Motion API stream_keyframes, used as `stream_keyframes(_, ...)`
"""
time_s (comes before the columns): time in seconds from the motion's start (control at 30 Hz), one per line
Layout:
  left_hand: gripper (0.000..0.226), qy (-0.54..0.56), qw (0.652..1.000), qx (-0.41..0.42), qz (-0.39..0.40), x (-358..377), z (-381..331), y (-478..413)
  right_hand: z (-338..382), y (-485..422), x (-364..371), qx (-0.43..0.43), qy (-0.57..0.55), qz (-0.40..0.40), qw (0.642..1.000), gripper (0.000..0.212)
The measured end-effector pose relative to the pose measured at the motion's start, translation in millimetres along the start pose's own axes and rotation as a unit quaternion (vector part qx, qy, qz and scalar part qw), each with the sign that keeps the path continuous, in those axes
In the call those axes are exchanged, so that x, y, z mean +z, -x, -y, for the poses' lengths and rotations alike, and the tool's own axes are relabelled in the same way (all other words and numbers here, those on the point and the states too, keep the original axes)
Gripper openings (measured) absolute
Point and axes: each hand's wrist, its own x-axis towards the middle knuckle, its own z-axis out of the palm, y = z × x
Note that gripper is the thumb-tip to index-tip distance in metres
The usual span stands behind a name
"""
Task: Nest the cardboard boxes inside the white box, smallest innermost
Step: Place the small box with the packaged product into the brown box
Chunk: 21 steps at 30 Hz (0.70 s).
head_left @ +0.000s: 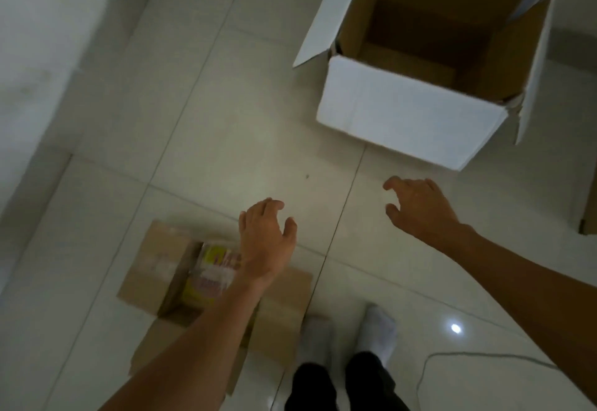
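Left hand (265,242) and right hand (420,207) reach forward, fingers spread, empty.

Single head-worn view, wide-angle, looking steeply down from standing height onto the tiled floor (226,119). The person's own socked feet (349,330) sit at the bottom edge. Both forearms reach into the frame from below; picture somewhat blurred.
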Motion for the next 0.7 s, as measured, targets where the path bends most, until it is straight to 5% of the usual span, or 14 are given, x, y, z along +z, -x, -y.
stream_keyframes(0.4,0.024,0.02,0.996,-0.085,0.025,-19,188,115,123,96,137,0.085,-0.065,0.131,0.986,0.044)
stream_keyframes(0.7,0.04,-0.007,0.983,-0.181,0.004,-26,322,114,218,128,250,0.217,-0.222,0.067,0.948,0.064)
